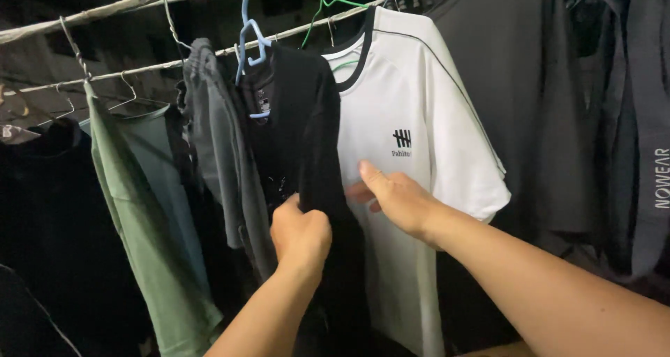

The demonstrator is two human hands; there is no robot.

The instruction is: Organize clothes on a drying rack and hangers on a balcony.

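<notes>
While the black garment [307, 140] is hanging from a blue hanger [250, 39] near the middle of the clothesline [139, 67], the left hand [301, 235] is gripping its fabric with the fingers curled tight around a fold. The right hand [394, 196] is reaching behind the same cloth, thumb up and fingers tucked out of sight, so I cannot tell their spread. A white shirt [419, 154] is hanging just beside it, with grey trousers [220, 147] and a green shirt [132, 217] towards the line's left end.
</notes>
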